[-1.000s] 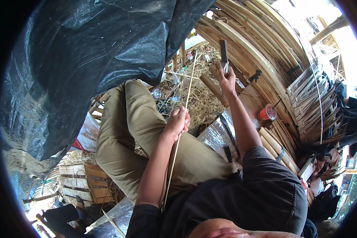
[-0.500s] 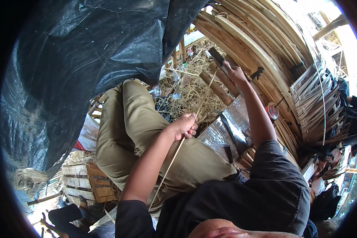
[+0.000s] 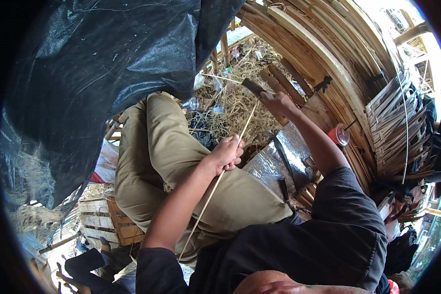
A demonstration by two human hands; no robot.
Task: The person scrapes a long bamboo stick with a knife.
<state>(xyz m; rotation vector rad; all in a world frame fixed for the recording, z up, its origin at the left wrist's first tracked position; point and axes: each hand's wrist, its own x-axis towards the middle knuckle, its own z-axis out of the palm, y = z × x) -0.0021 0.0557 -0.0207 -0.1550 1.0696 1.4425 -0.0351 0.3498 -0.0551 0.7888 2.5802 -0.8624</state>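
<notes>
My left hand (image 3: pixel 226 154) is closed around a long thin bamboo strip (image 3: pixel 250 118), above my right thigh. The strip slants from beside my left elbow up past the fist, its far end rising over the straw. My right hand (image 3: pixel 281 104) grips a knife with a broad, dark, square-ended blade (image 3: pixel 253 88). That blade lies close to the strip's upper end; whether they touch I cannot tell. The knife's handle is mostly covered by my fingers.
Stacked bamboo slats (image 3: pixel 323 59) curve along the right. A black plastic sheet (image 3: pixel 117 54) hangs at the upper left. Straw and litter (image 3: pixel 250 63) cover the ground ahead. Silvery foil sheeting (image 3: pixel 269 161) and a red-and-clear container (image 3: pixel 340 135) sit near my right arm. A wooden crate (image 3: pixel 97 220) stands lower left.
My right hand has brought the knife down and left, nearer to the strip's upper end. The left hand keeps its hold on the strip, almost in place.
</notes>
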